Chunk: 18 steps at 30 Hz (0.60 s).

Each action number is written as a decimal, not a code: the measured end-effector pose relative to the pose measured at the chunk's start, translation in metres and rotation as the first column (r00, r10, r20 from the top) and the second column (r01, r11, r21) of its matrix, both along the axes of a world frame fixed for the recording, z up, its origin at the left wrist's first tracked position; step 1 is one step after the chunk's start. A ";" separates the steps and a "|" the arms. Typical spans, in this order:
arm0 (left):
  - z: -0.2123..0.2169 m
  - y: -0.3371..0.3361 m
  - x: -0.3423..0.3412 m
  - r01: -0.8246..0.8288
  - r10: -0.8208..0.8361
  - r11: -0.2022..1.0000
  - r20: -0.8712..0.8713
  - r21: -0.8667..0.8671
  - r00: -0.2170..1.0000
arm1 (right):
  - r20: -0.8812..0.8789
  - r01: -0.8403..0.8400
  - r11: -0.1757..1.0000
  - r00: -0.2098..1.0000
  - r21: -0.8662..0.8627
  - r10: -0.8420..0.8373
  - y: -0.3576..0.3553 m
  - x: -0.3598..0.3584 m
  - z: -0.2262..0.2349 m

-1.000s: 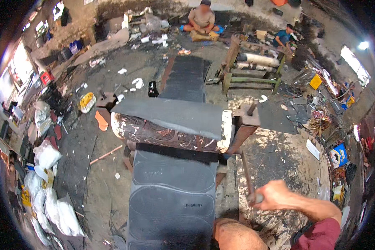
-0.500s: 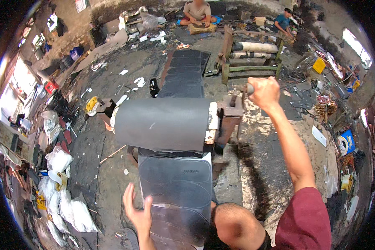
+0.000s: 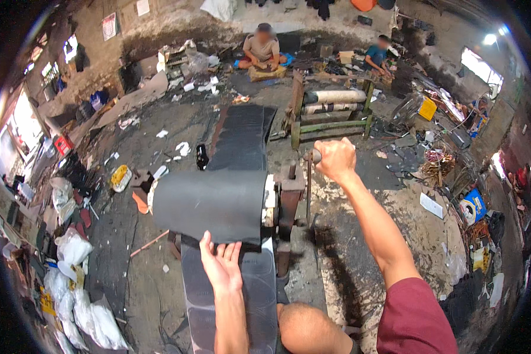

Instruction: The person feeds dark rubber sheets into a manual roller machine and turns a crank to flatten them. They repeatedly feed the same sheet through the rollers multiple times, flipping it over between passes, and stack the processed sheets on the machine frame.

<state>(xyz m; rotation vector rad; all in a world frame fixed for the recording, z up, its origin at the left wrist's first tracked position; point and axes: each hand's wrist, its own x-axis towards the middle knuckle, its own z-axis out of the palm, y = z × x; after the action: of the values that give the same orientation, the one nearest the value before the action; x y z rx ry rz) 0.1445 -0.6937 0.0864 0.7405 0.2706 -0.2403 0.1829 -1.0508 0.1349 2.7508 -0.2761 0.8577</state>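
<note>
A wide dark-grey rubber sheet [image 3: 209,200] is wrapped around the roller of a hand-cranked machine in front of me. My right hand [image 3: 338,160] is closed around the grip of the crank handle [image 3: 317,156], right of the machine's iron post [image 3: 289,206]. At the near lower edge of the wrapped sheet is my left hand [image 3: 224,268], palm up, fingers apart; its fingertips overlap that edge, and I cannot tell whether they press on it. Below the roller, a glossy dark sheet [image 3: 259,295] with curved sole-like outlines runs toward me. Another black strip [image 3: 239,135] lies beyond the roller.
A second roller frame [image 3: 330,118] stands beyond, to the right. Two people [image 3: 262,50] [image 3: 379,58] sit working at the back. White plastic bags [image 3: 91,312] lie at left, a yellow container [image 3: 121,178] beside the machine. Scraps and a blue box [image 3: 473,206] line the right side.
My left hand has risen from beside the lower sheet to the near edge of the wrapped roll. My right hand stays on the crank handle. The view has tilted up, showing more back wall.
</note>
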 end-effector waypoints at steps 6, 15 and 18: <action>0.006 -0.007 -0.010 -0.141 0.139 0.989 0.046 0.039 0.989 | 0.125 -0.066 0.998 0.990 -0.021 0.068 0.003 -0.001 -0.001; 0.018 -0.005 -0.002 -0.212 0.219 0.976 0.186 -0.058 0.958 | 0.078 0.012 0.999 0.997 -0.030 -0.010 0.009 -0.004 -0.004; 0.006 -0.009 0.011 -0.255 0.256 0.966 0.260 -0.038 0.931 | 0.135 0.004 0.997 0.991 -0.075 0.006 0.012 -0.003 -0.002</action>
<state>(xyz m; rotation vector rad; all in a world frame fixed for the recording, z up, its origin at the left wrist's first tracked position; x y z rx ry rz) 0.1559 -0.7029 0.0920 0.7165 0.1114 0.1062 0.1796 -1.0386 0.1325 2.6282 -0.2616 1.0348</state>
